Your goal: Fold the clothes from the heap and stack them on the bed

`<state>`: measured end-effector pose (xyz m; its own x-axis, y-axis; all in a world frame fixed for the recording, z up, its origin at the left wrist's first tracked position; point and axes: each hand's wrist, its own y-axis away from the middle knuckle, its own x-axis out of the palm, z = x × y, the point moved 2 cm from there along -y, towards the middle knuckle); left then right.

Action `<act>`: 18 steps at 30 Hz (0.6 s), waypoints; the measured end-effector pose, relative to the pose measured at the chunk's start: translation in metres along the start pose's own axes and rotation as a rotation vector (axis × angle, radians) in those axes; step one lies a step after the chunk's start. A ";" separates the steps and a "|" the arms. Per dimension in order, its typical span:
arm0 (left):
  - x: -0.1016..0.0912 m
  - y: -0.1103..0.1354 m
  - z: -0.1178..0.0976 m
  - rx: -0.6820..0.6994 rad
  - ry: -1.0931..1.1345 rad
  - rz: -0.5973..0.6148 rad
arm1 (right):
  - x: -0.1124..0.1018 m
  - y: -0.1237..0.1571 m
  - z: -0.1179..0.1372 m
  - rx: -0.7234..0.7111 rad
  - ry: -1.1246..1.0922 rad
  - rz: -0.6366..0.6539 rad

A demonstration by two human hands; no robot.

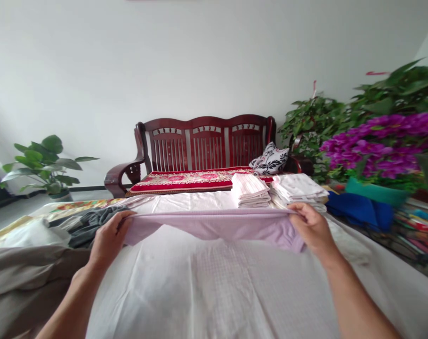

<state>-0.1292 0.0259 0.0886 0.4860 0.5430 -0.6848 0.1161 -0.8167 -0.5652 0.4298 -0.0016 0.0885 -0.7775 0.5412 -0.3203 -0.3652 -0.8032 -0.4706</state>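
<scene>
I can see a person holding a light purple cloth (214,227) out in front with both hands. The left hand (106,238) pinches its left end and the right hand (314,230) pinches its right end. The fingers of both hands are closed on it. The top edge is pulled straight, and the rest hangs down in soft folds. It is in the middle, over a big white sheet (217,292). I can't tell if its bottom touches the sheet.

Just past the cloth, on the right, sit two neat piles side by side: a striped pile (249,190) and a white pile (300,186). On the left there is a dark grey cloth (90,223), and nearer is a big brown-grey cloth (30,278).

On the far side is a dark red wooden bench (206,153) with a red flowery cover (196,179) and a black and white cushion (271,160). Purple flowers (383,143) stand on the right. Below them are some colourful flat things (420,230), too blurry for me to read any words on.
</scene>
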 end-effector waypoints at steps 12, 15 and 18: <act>0.017 -0.060 0.001 0.140 -0.071 0.494 | 0.022 -0.018 -0.062 0.373 -0.212 0.236; 0.037 -0.070 -0.003 0.091 -0.288 0.327 | 0.045 -0.026 -0.076 0.235 -0.218 0.023; 0.059 -0.062 -0.021 0.126 -0.425 0.207 | 0.061 -0.025 -0.094 0.225 -0.140 0.024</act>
<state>-0.0898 0.1041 0.0927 0.0879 0.4247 -0.9011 -0.0644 -0.9002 -0.4306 0.4397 0.0748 0.0037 -0.8449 0.4940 -0.2054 -0.4382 -0.8592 -0.2640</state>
